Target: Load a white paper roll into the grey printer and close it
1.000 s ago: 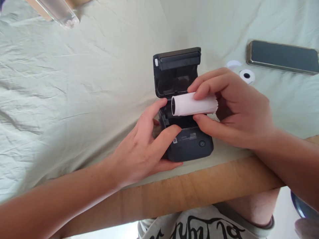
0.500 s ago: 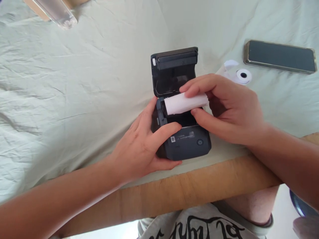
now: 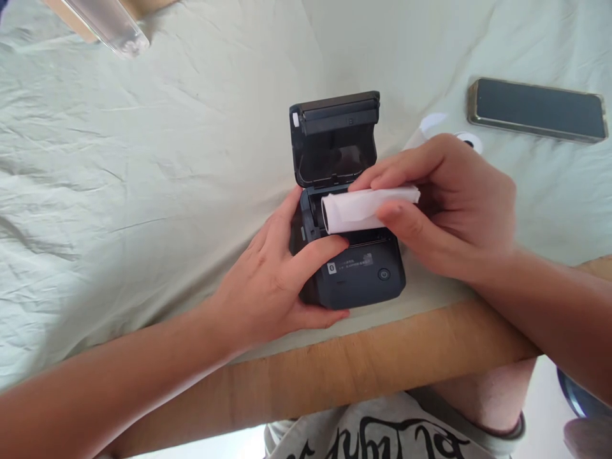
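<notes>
A small dark portable printer (image 3: 356,280) lies on the cloth with its lid (image 3: 335,137) raised, exposing the paper bay. My left hand (image 3: 282,268) grips its left side, thumb over the front edge of the bay and fingers round the body. Between the thumb and fingers of my right hand (image 3: 444,204) is a white paper roll (image 3: 356,210), slightly tilted, its left end turned partly toward me. The roll is over the open bay; whether it touches the printer I cannot tell. Behind my right hand, a second paper roll (image 3: 471,140) is mostly hidden.
A smartphone (image 3: 540,108) lies face up at the right. At the top left stands a clear plastic container (image 3: 117,32) beside something brown. Pale wrinkled cloth (image 3: 191,127) covers the table, whose wooden edge (image 3: 335,366) runs in front of my lap.
My right hand has drawn the paper roll to the right and slightly toward me, so its left end now shows. The left hand and printer have stayed put.
</notes>
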`<action>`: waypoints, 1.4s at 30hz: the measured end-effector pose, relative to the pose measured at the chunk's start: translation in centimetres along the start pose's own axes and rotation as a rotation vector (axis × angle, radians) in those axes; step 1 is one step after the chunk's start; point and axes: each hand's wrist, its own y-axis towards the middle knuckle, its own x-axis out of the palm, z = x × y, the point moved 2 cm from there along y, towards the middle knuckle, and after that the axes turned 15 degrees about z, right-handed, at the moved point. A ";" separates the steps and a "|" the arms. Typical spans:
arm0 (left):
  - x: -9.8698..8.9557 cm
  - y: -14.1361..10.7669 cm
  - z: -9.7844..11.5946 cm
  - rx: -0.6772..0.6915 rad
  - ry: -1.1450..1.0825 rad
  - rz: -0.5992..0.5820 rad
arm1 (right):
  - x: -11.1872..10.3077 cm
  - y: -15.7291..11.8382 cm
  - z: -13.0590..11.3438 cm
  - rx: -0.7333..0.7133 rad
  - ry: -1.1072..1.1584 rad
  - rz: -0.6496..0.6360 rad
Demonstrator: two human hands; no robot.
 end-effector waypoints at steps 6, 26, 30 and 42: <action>-1.0 0.6 0.1 -0.082 -0.037 0.179 | 0.2 0.0 -0.6 -0.111 0.101 -0.088; -2.2 1.2 -0.1 0.109 -0.032 0.314 | 0.0 0.3 -1.4 -0.222 -0.046 -0.276; -2.1 1.0 0.3 0.074 -0.006 0.308 | -0.2 0.4 -1.7 -0.187 -0.040 -0.327; 0.4 -0.1 -0.9 -0.221 -0.090 0.184 | -0.2 1.0 0.0 -0.112 -0.234 -0.112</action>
